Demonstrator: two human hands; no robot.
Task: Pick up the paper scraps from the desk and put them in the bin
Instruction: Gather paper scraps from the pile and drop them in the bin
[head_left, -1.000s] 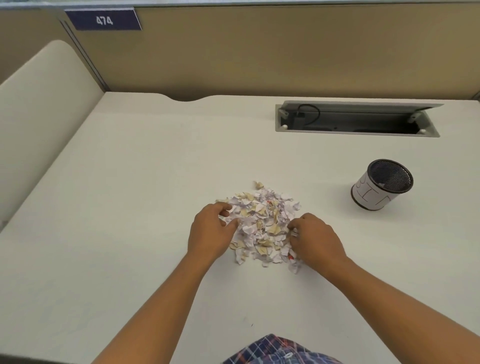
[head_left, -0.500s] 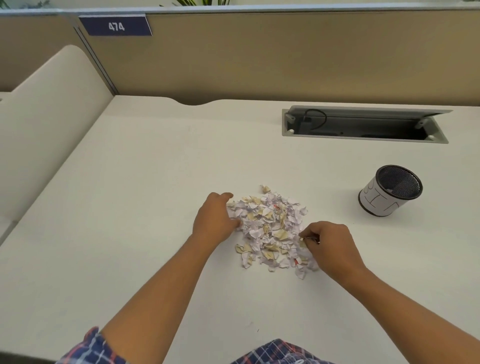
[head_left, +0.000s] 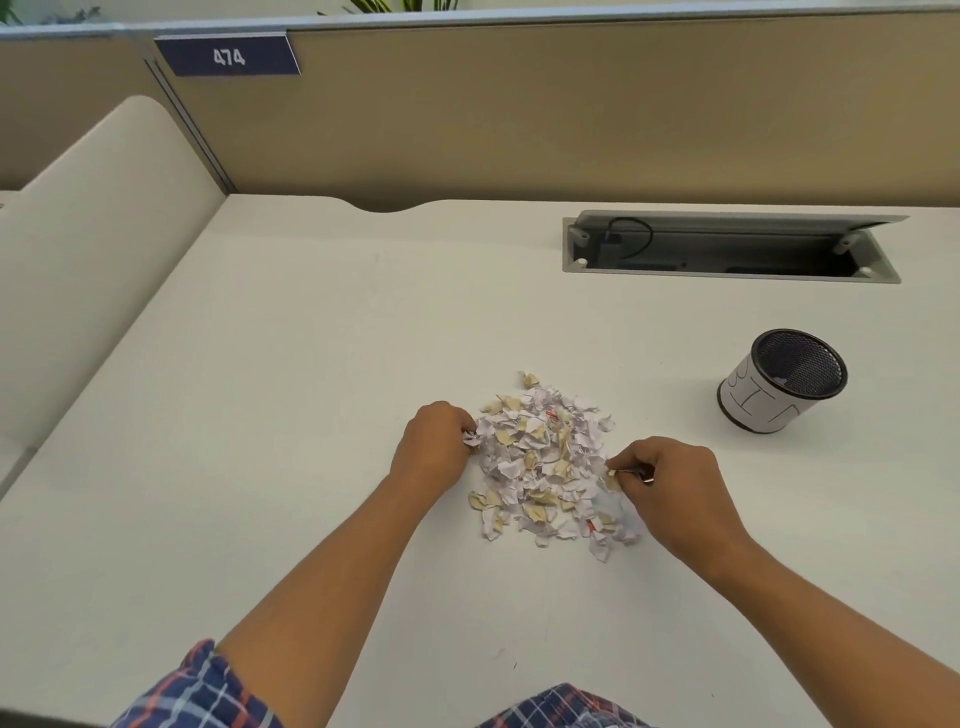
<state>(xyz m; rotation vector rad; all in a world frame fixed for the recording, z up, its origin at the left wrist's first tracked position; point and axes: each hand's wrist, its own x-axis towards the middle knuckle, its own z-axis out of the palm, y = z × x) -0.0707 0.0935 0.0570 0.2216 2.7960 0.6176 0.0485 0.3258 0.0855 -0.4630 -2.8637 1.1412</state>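
- The task is looking barely begun: nearly all the paper scraps (head_left: 545, 457) are lying in one heap on the table (head_left: 260, 415), between the two hands.
- The bin (head_left: 783, 379), a small mesh cup with a paper label, is standing well apart from the heap, off to the right and a little beyond it (one small pale shape shows inside, though whether it is a scrap is hard to tell).
- The left hand (head_left: 431, 452) is curling closed at the heap's left edge, its fingertips pinching a white scrap.
- The right hand (head_left: 670, 483) is closing at the heap's right edge, thumb and fingers nipping a small tan scrap; nothing is yet being carried to the bin.
- Left to do, by my judgement: almost the whole heap.
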